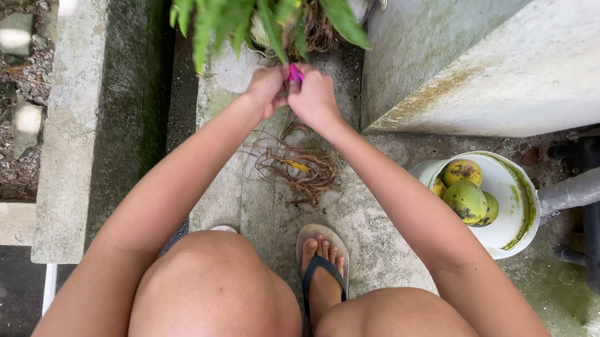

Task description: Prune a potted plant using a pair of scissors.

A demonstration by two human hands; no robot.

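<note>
Seen from above, the person squats on a concrete floor (357, 220) with both arms stretched forward to the base of a green plant (264, 13). The left hand (266, 89) and right hand (315, 98) meet just under the leaves, knuckles almost touching, and a small pink tool (296, 73) pokes up between them. Both hands look curled closed around it or around something at the plant's base. The right hand seems to have the tool, while the left pinches close beside it (what exactly it grips is hidden behind the fingers, so I cannot tell). Held that tight and that close, the hands appear to steady one small spot among the brown dry roots (317, 31) hanging below the foliage.

Directly under the hands, on the floor, lies a loose heap of dry brown trimmings (293, 165) with a scrap of yellow in it, placed where bits would drop straight down from the plant.

To the right, near the right forearm but apart from it, a white bucket (521, 211) stands against a pale concrete wall (513, 61), holding several green-yellow mangoes (466, 197) with dark blotches. The right foot in a dark sandal (322, 270) is planted between the knees.
</note>
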